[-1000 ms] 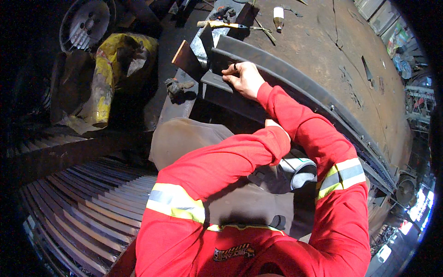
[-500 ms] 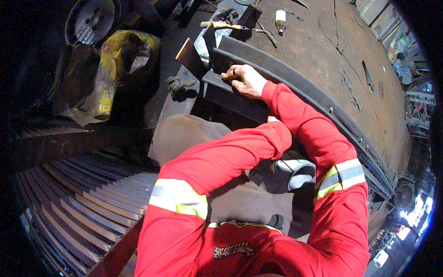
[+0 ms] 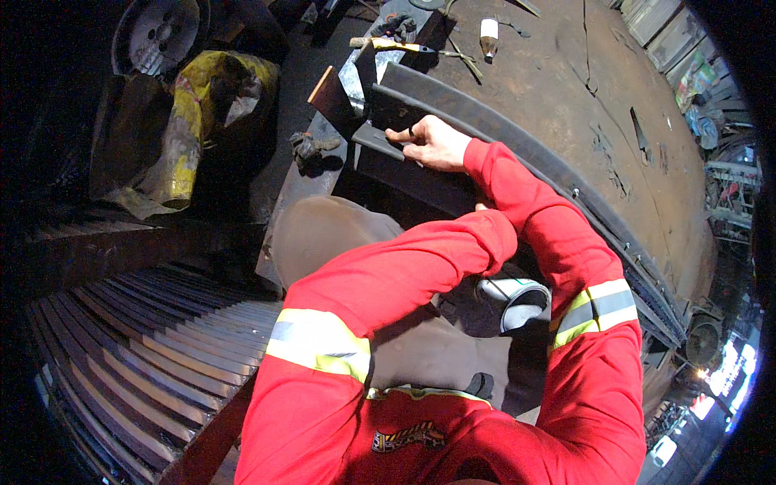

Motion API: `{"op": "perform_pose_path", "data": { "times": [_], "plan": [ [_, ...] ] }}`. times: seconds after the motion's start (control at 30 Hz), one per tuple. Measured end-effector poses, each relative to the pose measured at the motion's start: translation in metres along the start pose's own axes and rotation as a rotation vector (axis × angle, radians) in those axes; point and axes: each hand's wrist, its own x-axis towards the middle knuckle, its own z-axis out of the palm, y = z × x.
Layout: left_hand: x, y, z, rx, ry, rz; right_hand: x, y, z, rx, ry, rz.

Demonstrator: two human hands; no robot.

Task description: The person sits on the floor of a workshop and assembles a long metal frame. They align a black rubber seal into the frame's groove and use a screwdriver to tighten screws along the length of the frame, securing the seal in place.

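Note:
My right hand (image 3: 432,144) rests at the near end of a dark steel bar (image 3: 377,142), its thumb and forefinger drawn close together at the bar's upper face. Whatever lies between those fingertips is too small to make out. A dark ring shows on one finger. My left hand (image 3: 482,207) is almost wholly hidden under the crossed right forearm; only a sliver of skin shows past the left cuff. Just beyond the right hand runs a long curved steel strip (image 3: 461,113). An upright rusty plate (image 3: 333,99) stands left of the bar's end.
Dark work gloves (image 3: 311,150) lie on a steel beam (image 3: 291,190) at left. Farther off are a yellow-handled tool (image 3: 392,45) and a brown bottle (image 3: 489,40) with a white label. A white round container (image 3: 517,305) sits below my arms. Stacked metal slats (image 3: 153,356) fill the lower left.
My right hand has shifted slightly to the right and its forefinger looks straighter. The left forearm has moved a little to the right. The view has tilted slightly.

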Motion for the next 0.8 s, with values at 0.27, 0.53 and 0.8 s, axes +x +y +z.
{"op": "perform_pose_path", "data": {
  "times": [0.27,0.53,0.8],
  "plan": [
    [-0.01,0.006,-0.005,-0.123,0.129,-0.043,0.005,0.012,0.003,-0.164,0.022,-0.034],
    [-0.01,0.01,0.028,-0.148,0.209,-0.119,-0.014,-0.003,0.037,-0.575,0.481,-0.299],
    [-0.01,0.015,0.043,-0.163,0.269,-0.153,-0.002,0.012,0.042,-0.462,0.608,-0.373]
  ]
}}
